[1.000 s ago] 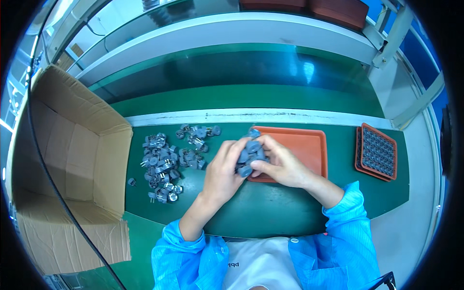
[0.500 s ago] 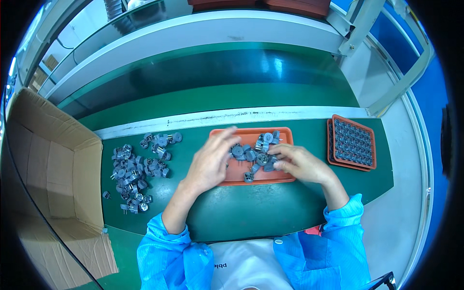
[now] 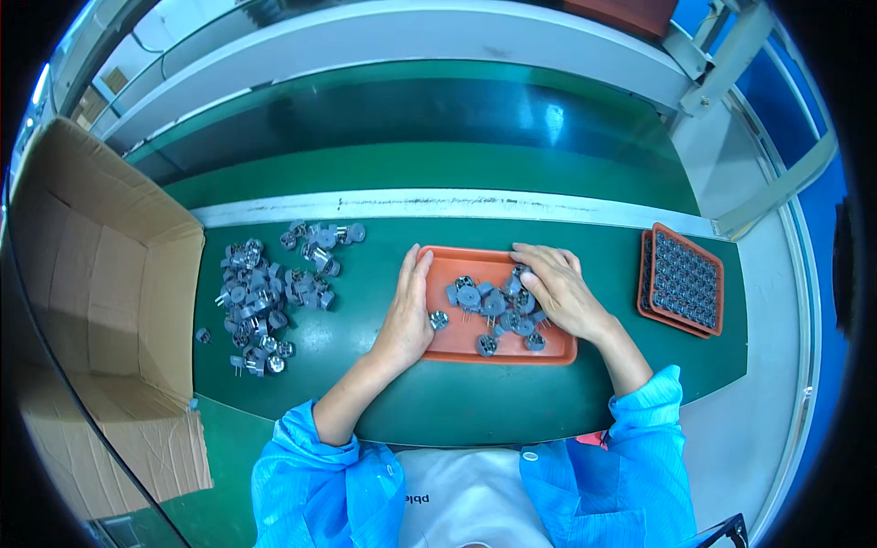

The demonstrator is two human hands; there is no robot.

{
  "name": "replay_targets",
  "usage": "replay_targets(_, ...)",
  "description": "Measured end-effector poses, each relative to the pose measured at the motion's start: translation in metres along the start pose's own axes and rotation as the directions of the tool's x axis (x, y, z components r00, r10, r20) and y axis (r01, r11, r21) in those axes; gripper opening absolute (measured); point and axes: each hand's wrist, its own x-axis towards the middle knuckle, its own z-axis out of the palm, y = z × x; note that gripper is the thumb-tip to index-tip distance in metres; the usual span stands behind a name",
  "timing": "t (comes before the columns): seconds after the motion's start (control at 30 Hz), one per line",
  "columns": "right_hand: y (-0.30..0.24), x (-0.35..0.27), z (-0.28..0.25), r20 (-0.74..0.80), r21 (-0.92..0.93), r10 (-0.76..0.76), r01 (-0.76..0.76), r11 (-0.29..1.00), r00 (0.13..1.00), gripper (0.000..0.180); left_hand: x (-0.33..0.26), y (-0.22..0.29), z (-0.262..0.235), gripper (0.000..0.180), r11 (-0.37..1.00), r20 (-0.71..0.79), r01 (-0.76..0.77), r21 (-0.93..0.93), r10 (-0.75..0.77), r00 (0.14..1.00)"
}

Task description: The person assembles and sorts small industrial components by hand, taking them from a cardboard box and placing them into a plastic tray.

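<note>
At the frame's centre, the left hand (image 3: 407, 317) lies straight-fingered along the orange tray (image 3: 473, 261); the right hand (image 3: 561, 290) curves near grey pronged components (image 3: 493, 303), its hold unclear.

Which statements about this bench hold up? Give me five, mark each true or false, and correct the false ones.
1. The left hand is at the left edge of the large orange tray. True.
2. The large orange tray has nothing in it. False: round grey parts lie inside it.
3. A loose pile of similar parts lies to the left of the left hand. True.
4. The cardboard box stands to the right of the large orange tray. False: the cardboard box is on the left.
5. The right hand is inside the cardboard box. False: the right hand is over the right part of the large orange tray.
</note>
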Motion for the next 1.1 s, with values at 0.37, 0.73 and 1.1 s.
replay_targets(0.37, -0.068, 0.012, -0.002, 0.091, 0.205, -0.285, 0.262, 0.943, 0.954, 0.023, -0.021, 0.062, -0.046, 0.039, 0.981, 0.135, -0.134, 0.140, 0.115, 0.984)
replay_targets(0.73, -0.055, 0.033, 0.026, 0.199, 0.277, -0.238, 0.178, 0.944, 0.951, 0.014, -0.002, 0.036, -0.036, 0.031, 1.000, 0.304, 0.021, -0.011, -0.016, 0.952)
replay_targets(1.1, -0.052, 0.005, 0.020, 0.101, 0.163, -0.300, 0.282, 0.946, 0.949, 0.011, 0.008, 0.015, -0.023, 0.023, 0.933, -0.037, -0.299, 0.202, 0.313, 0.949)
